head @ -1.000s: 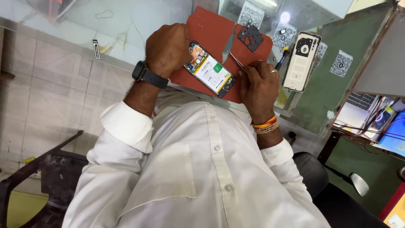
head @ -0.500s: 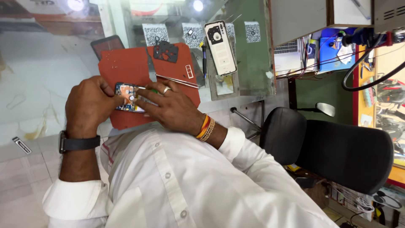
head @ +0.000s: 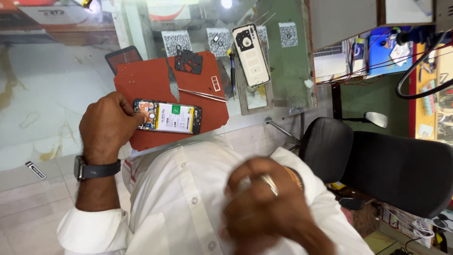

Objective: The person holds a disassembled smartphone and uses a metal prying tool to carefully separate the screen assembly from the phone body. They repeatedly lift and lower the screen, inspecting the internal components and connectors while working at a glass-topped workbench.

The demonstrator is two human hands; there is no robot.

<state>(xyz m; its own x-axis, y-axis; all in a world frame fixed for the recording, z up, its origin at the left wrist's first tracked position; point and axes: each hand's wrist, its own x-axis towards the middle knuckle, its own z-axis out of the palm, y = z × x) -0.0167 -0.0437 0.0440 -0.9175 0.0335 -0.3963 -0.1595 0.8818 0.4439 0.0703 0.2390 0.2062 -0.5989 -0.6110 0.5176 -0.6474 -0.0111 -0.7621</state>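
While the opened phone (head: 168,117) lies flat on the red mat (head: 155,80), your left hand (head: 109,126) pinches its left end and steadies it. Half a second ago your right hand (head: 264,208) was working on it; now that hand is off, blurred near the camera, fingers curled, and I cannot tell if it holds anything. The tweezers (head: 203,95) and back cover (head: 251,55) lie beyond.

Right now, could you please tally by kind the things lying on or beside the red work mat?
Opened phone, steadied by the left hand: 1
White back cover: 1
Black inner plate: 1
Tweezers: 1
Screwdriver: 1
Total: 5
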